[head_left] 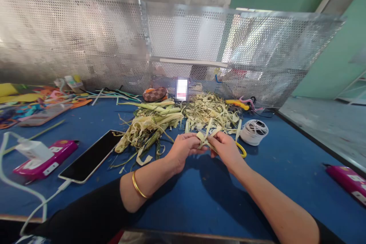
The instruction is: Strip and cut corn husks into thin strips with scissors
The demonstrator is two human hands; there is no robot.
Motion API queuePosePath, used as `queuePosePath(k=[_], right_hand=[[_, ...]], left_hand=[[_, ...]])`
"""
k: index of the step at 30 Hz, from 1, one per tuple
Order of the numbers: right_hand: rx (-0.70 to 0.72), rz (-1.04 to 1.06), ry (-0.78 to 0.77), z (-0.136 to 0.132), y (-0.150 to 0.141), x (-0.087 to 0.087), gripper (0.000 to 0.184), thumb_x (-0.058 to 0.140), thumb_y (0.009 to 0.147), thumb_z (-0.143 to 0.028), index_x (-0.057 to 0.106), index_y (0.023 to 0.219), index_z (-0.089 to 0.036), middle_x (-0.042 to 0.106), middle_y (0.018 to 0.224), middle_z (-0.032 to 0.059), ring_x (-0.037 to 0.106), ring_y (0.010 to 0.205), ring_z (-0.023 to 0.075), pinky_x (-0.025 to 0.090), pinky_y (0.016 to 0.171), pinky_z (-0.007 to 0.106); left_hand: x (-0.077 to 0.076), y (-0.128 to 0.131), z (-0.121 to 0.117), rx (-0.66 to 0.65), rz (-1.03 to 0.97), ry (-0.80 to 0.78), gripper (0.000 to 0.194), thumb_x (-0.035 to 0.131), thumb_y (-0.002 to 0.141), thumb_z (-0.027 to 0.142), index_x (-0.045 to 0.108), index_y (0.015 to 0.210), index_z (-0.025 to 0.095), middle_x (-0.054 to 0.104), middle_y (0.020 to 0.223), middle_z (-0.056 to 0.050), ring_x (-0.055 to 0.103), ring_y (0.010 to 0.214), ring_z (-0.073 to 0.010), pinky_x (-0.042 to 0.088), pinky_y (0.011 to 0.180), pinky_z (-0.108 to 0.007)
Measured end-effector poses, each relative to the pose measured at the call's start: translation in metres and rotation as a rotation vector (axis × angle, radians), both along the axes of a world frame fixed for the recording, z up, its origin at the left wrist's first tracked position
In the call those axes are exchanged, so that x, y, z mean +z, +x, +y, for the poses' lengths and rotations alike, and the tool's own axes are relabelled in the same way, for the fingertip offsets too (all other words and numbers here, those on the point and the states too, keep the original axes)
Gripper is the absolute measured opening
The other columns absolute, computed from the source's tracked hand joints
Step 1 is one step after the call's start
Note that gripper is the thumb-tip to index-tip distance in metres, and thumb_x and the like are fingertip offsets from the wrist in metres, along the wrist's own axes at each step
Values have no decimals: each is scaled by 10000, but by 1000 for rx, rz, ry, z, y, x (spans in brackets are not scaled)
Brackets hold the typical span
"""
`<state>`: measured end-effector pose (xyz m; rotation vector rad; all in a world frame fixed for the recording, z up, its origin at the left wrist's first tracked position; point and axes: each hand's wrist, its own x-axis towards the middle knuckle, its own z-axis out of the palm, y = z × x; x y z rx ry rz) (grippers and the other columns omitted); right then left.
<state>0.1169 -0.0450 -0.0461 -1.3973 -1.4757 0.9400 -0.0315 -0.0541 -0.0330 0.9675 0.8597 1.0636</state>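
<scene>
Over the blue table, my left hand (186,148) and my right hand (225,148) meet around a small piece of woven pale leaf strips (203,138). Both hands pinch it, the left from its left side and the right from its right side. Loose strip ends stick up between the fingers. Yellow scissors (241,150) lie beside my right hand, partly hidden by it. Behind the hands is a heap of shredded pale strips (213,110). Left of that lies a bundle of dried husk-like leaves (151,122).
A white string spool (254,132) stands right of the hands. To the left lie a charging phone (93,156) and a magenta power strip (50,162) with cables. A perforated metal screen (185,34) closes off the back. Another power strip (350,183) sits far right.
</scene>
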Motion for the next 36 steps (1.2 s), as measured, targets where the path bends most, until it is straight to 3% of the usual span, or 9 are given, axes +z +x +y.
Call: queuePosePath(k=[9, 13, 16, 20, 25, 27, 29, 33, 36], right_hand=[[7, 54, -75, -4, -8, 4, 182, 548, 790, -358, 499, 706, -204, 619, 562, -18, 544, 389, 133, 450, 442, 268], [129, -25, 77, -9, -4, 8, 109, 490, 824, -306, 538, 843, -211, 654, 631, -9, 593, 460, 151, 492, 512, 289], [290, -171, 202, -11, 0, 13, 214, 447, 845, -254, 620, 964, -212, 701, 734, 20, 663, 630, 179, 510, 611, 299], [435, -282, 277, -11, 2, 15, 218, 475, 840, -213, 675, 926, -221, 730, 848, 28, 675, 760, 183, 505, 662, 288], [238, -441, 672, -12, 4, 17, 172, 516, 864, -266, 672, 815, -214, 690, 860, 65, 627, 824, 201, 468, 750, 324], [154, -461, 730, -10, 6, 17, 177, 517, 863, -283, 638, 762, -205, 659, 881, 80, 603, 839, 209, 455, 745, 327], [124, -485, 679, -8, 7, 17, 189, 500, 863, -291, 589, 720, -204, 643, 862, 71, 587, 820, 204, 442, 709, 306], [91, -576, 441, -2, 10, 13, 257, 453, 859, -334, 441, 629, -223, 487, 551, -23, 448, 527, 141, 321, 508, 244], [71, -596, 390, 1, 11, 10, 286, 441, 848, -362, 361, 608, -229, 405, 503, -45, 365, 484, 127, 257, 486, 243]], left_hand=[[-9, 1, 6, 180, 69, 30, 166, 750, 648, 244, 655, 684, 114, 635, 622, -32, 610, 586, -112, 507, 575, -215], [-7, -3, 11, 276, 66, -29, 142, 730, 664, 208, 618, 671, 121, 627, 621, -25, 624, 596, -118, 503, 525, -196], [-6, -4, 12, 284, 62, -48, 144, 725, 658, 187, 593, 674, 131, 623, 605, -11, 617, 557, -113, 507, 514, -205], [-7, -3, 12, 267, 80, -30, 149, 739, 624, 191, 605, 620, 125, 579, 540, 19, 542, 476, -74, 500, 509, -206], [-6, -2, 6, 150, 127, 22, 160, 765, 597, 245, 664, 598, 121, 617, 562, -11, 576, 522, -92, 457, 495, -186], [-4, -1, 4, 111, 144, 27, 141, 763, 603, 243, 690, 631, 127, 641, 590, -22, 601, 548, -107, 465, 514, -196], [-2, 0, 2, 77, 169, 25, 113, 749, 622, 229, 699, 640, 129, 650, 599, -25, 608, 551, -109, 470, 522, -198], [1, 0, 0, 18, 198, 30, 71, 698, 671, 181, 689, 628, 125, 631, 552, -15, 591, 520, -92, 466, 513, -181], [3, 1, -1, -5, 204, 26, 102, 687, 693, 196, 681, 627, 119, 632, 553, -21, 587, 520, -90, 474, 521, -182]])
